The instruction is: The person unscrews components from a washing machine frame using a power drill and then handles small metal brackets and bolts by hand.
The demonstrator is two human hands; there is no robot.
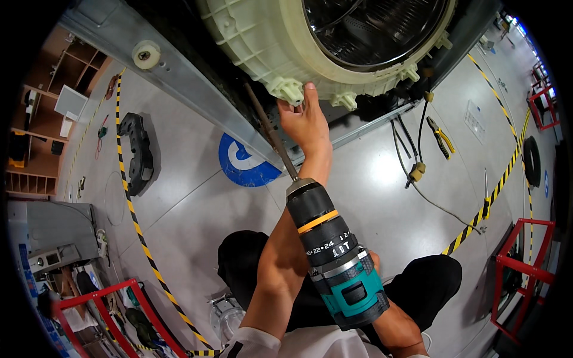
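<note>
While the right grip (375, 261) clasps a teal-and-black power drill (355, 292) from behind its body, the left grip (308, 126) reaches up, thumb and fingers set about a lug (286, 89) on a cream plastic tub (253, 51); whether it pinches anything is hard to tell. The drill looks heavy and rigid, best held by its handle, its long bit (275, 143) slanting toward the tub. The tub, set within a metal frame (188, 95), appears stiff and smooth, its lugs likelier to crack than bend. Pliers (441, 138) and striped tape (146, 255) lie on the grey floor (179, 238) beyond.
</note>
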